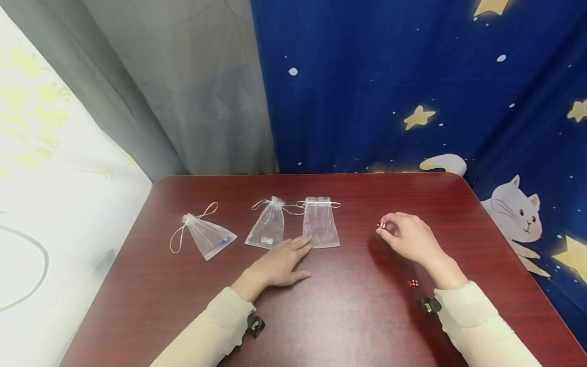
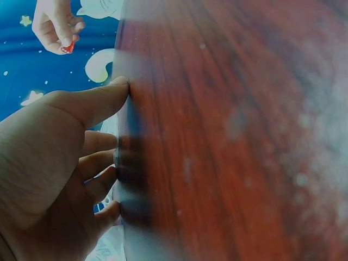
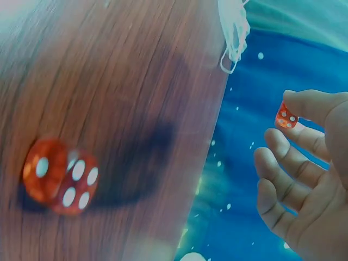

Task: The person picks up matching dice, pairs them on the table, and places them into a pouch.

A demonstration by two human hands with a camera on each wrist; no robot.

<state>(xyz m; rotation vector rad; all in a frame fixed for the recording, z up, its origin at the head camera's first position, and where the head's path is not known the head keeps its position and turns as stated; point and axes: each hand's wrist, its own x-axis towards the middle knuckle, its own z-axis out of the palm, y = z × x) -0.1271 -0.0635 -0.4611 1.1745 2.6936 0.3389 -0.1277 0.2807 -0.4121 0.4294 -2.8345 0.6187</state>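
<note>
Between thumb and fingertip my right hand [image 1: 410, 238] pinches a red die [image 1: 381, 225], held above the table; the right wrist view shows this die [image 3: 286, 116] with white pips. A second red die [image 1: 414, 284] lies on the table below that hand, large and close in the right wrist view. My left hand [image 1: 281, 262] rests on the table with fingers extended, its fingertips at the lower left corner of a flat sheer drawstring pouch [image 1: 321, 227]. Just left of it, a drawn pouch [image 1: 270, 224] holds white dice [image 1: 267, 241], close to the left hand.
Farther left on the dark red table [image 1: 348, 316] lies another drawn pouch [image 1: 206, 235] with blue dice [image 1: 222, 240] inside, its white cords spread out. Behind the table's far edge hang a grey curtain [image 1: 215, 102] and a blue curtain [image 1: 357, 92] with stars and a cat.
</note>
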